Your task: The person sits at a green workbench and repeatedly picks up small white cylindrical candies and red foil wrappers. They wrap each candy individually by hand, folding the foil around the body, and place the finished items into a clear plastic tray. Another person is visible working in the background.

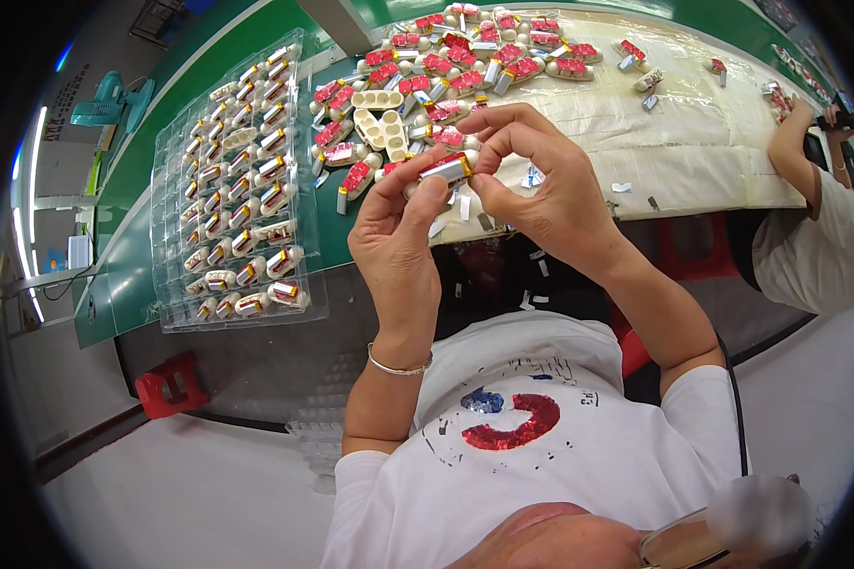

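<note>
In front of my chest, both hands hold one small, rounded cream piece with a red label and a silver strip (448, 169). My left hand (399, 223) pinches one end between thumb and fingers. At the other end, the thumb and forefinger of my right hand (550, 180) close on it. Just beyond lies a heap of similar red-labelled pieces (436, 64). Among them are several flat cream parts with round hollows (378, 100). To my left, a clear plastic tray (166, 171) carries rows of like pieces with gold, red and silver bands.
The green table (114, 237) is partly covered by a beige sheet (712, 142) with paper scraps on it. A grey post (337, 24) rises behind the tray. At right, another person's arm (795, 156) reaches over the table. A red stool (171, 384) stands at lower left.
</note>
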`<state>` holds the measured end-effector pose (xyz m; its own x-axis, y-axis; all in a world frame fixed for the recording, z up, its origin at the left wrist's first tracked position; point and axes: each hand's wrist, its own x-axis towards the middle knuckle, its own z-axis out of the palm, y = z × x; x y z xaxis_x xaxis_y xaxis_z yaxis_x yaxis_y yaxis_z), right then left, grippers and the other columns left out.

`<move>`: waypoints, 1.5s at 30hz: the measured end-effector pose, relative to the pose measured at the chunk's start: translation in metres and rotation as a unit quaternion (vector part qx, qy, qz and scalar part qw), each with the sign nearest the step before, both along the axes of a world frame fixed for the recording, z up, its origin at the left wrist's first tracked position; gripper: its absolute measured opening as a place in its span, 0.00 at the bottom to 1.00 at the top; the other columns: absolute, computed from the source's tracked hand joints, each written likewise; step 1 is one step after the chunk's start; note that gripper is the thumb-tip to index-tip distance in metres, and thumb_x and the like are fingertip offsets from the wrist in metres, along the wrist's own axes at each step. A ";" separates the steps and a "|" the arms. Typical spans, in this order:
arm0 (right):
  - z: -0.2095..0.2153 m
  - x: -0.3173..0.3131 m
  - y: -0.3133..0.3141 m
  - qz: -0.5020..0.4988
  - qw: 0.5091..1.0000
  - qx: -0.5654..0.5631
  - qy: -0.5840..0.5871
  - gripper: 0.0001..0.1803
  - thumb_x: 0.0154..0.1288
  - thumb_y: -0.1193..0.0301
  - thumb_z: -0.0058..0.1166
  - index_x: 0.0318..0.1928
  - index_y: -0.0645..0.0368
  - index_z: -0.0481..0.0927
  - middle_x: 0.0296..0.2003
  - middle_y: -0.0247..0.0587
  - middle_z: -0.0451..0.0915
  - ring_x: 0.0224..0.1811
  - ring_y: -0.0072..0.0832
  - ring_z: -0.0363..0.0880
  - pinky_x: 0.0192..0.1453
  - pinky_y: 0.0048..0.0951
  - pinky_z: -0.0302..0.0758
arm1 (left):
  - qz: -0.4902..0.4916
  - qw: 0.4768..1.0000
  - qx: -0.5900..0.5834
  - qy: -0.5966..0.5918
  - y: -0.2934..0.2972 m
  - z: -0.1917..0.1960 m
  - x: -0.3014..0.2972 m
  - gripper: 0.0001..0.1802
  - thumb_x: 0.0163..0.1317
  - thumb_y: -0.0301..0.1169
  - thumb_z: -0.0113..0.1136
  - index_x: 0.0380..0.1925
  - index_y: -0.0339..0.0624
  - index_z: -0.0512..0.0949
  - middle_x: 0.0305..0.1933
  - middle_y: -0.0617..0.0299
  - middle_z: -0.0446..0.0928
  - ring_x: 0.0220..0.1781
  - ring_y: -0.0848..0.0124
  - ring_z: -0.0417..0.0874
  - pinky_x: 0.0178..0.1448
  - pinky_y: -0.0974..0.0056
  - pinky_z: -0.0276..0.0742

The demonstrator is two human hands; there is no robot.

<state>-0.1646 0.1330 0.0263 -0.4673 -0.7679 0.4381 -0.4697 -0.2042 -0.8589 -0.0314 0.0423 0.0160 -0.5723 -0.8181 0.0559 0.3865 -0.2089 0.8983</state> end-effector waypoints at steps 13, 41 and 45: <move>-0.001 0.000 0.000 0.129 0.960 -0.017 -0.249 0.18 0.60 0.75 0.64 0.50 0.64 0.78 0.48 0.39 0.80 0.53 0.24 0.77 0.62 0.29 0.72 | 0.000 0.998 -0.065 0.012 0.003 0.004 0.005 0.14 0.59 0.16 0.63 0.46 0.32 0.79 0.52 0.50 0.80 0.51 0.73 0.82 0.54 0.69 0.79; -0.020 0.020 -0.008 0.120 0.916 -0.014 -0.382 0.17 0.65 0.71 0.62 0.51 0.66 0.79 0.44 0.39 0.83 0.45 0.20 0.81 0.52 0.22 0.78 | 0.002 0.971 -0.233 -0.058 -0.001 0.009 0.020 0.13 0.59 0.15 0.62 0.46 0.30 0.79 0.54 0.49 0.78 0.55 0.70 0.80 0.56 0.68 0.80; -0.026 0.017 -0.018 0.109 0.899 0.035 -0.423 0.17 0.65 0.67 0.62 0.48 0.65 0.80 0.41 0.38 0.82 0.40 0.20 0.81 0.49 0.22 0.78 | -0.001 0.986 -0.131 -0.102 -0.007 0.006 0.020 0.12 0.61 0.21 0.63 0.45 0.30 0.80 0.47 0.53 0.82 0.48 0.73 0.82 0.52 0.69 0.80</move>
